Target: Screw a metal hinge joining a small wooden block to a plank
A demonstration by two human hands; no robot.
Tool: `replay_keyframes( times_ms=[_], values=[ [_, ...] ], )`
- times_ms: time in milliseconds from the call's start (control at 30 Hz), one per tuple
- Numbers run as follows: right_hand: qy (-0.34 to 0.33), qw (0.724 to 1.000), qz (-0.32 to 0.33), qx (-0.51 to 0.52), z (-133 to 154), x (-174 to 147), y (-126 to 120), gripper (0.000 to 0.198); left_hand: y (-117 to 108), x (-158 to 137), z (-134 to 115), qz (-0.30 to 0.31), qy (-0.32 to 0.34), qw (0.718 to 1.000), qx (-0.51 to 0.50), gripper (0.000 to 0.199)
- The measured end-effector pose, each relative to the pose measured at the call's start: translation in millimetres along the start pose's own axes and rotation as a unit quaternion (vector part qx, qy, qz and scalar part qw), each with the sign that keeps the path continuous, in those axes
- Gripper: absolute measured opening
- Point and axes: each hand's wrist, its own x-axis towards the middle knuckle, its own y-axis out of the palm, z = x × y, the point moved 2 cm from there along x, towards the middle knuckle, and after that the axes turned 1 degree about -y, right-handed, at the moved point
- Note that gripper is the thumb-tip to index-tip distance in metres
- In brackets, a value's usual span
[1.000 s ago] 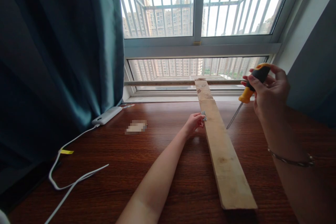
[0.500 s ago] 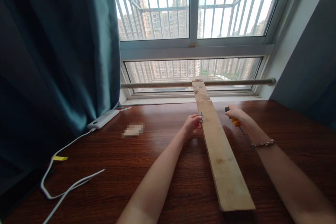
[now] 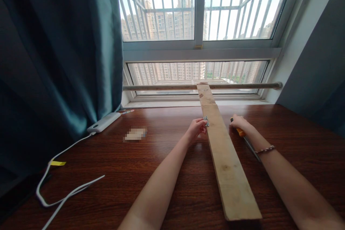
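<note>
A long pale wooden board (image 3: 229, 165) runs away from me across the brown table. At its left edge, toward the far part, my left hand (image 3: 196, 128) pinches a small metal hinge (image 3: 206, 121) with several holes against the wood. To the right of the board, apart from it, my right hand (image 3: 242, 123) is closed around a screwdriver (image 3: 240, 132) with a yellow and black handle. The screwdriver's metal shaft points back toward my forearm, beneath the wrist.
A white power strip (image 3: 104, 122) and its cable (image 3: 68, 147) lie at the left by a dark curtain (image 3: 81, 61). Nearby is a blurred patch (image 3: 135, 134). A horizontal rail (image 3: 161, 87) crosses before the window, at the board's far end.
My right hand has shifted slightly and turned, and more of the screwdriver's shaft shows. My left hand stays at the hinge on the board's edge.
</note>
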Motion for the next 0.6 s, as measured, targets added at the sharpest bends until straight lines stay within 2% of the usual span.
replay_keyframes(
  times_ms=[167, 433, 500, 600],
  values=[
    [0.033, 0.999, 0.004, -0.021, -2, 4, 3, 0.055, 1, 0, -1, -0.009, 0.003, 1.000, 0.009, 0.020],
    [0.006, 1.000, -0.007, -0.009, -6, 3, 0, 0.049, 0, 1, 1, -0.006, 0.005, 1.000, 0.009, 0.021],
    [-0.008, 0.999, -0.035, 0.003, -3, -2, -9, 0.046, 0, 1, 1, -0.005, 0.004, 1.000, 0.008, 0.020],
    [-0.059, 0.991, -0.112, 0.042, 9, -14, -31, 0.042, 0, 1, 1, -0.002, 0.002, 1.000, 0.008, 0.020]
  ],
)
